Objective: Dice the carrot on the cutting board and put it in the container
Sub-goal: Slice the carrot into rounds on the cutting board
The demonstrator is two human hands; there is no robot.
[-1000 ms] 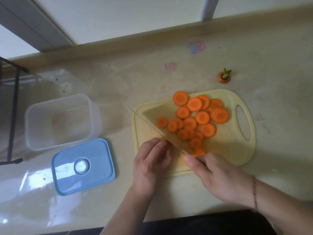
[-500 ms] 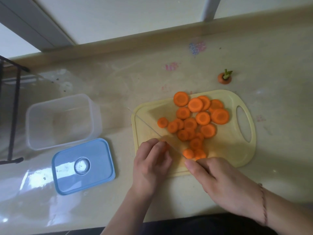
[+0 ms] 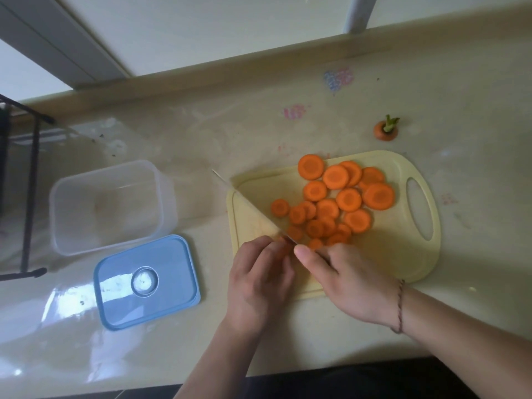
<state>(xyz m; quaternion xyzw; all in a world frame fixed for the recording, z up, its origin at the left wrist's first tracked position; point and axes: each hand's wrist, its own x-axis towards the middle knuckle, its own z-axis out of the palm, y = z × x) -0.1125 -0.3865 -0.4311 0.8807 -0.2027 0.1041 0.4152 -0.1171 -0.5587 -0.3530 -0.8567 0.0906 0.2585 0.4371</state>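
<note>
Several orange carrot slices [image 3: 339, 197] lie piled on a pale yellow cutting board [image 3: 397, 249]. My right hand [image 3: 348, 280] grips a knife [image 3: 253, 210], index finger stretched along its spine; the blade runs up-left across the board's left side. My left hand [image 3: 259, 280] curls over the last carrot piece [image 3: 283, 246] at the board's near left edge, right against the blade; most of that piece is hidden under my fingers. The clear plastic container [image 3: 109, 207] stands with nothing in it to the left of the board.
The container's blue lid [image 3: 146, 280] lies flat in front of it. A cut carrot top with a green stub [image 3: 386, 129] sits on the counter behind the board. A black wire rack [image 3: 26, 197] stands at the far left. The counter's front edge runs just below my forearms.
The knife blade has tilted and shifted, its flat side now facing up more. My right hand has slid left, closer to my left hand. More small slices lie near the blade.
</note>
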